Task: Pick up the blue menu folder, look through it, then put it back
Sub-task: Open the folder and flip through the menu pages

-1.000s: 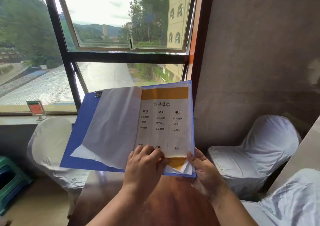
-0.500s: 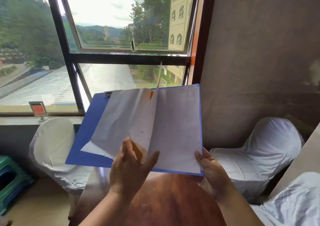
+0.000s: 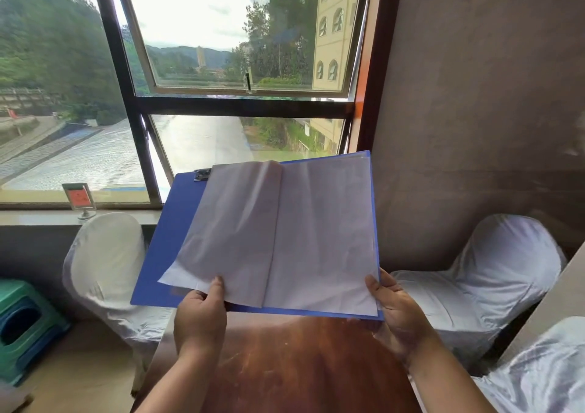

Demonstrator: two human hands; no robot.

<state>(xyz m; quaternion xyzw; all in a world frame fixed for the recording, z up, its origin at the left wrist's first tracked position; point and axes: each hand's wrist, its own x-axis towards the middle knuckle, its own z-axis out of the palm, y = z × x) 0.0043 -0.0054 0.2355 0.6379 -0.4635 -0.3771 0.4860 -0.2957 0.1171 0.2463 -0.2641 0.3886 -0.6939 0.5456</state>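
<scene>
Since the earlier frame, the printed drinks page has been turned over to the left, and your left hand (image 3: pixel 200 314) has dropped from the page's middle to the bottom edge; both pages now showing look blank.

Nearest you, a glossy red-brown tabletop (image 3: pixel 294 365) runs between your forearms. Above its far part you hold the folder (image 3: pixel 171 241) open in the air, tilted up toward your face and not resting on anything. Your left hand grips the folder's lower edge, its thumb pressed on top of the left sheet (image 3: pixel 234 232). Your right hand (image 3: pixel 399 314) cups the lower right corner from beneath, thumb lying along the edge of the right sheet (image 3: pixel 323 238).

The blue boards look stiff and flat, so they should carry their own weight, which seems light. The sheets inside are thin, soft and creased; they bow and would crumple or tear if pulled hard. Any plastic sleeves may be slick. Judging from this, turn pages by a bottom corner with a light pinch, and support the boards from underneath near the spine. A metal clip (image 3: pixel 202 174) sits at the top left of the board.

Beyond the folder stand white-covered chairs, one on the left (image 3: pixel 104 263) and one on the right (image 3: pixel 493 273). Farther back, a small red sign (image 3: pixel 79 198) stands on the windowsill, below a large window (image 3: pixel 228 105).
</scene>
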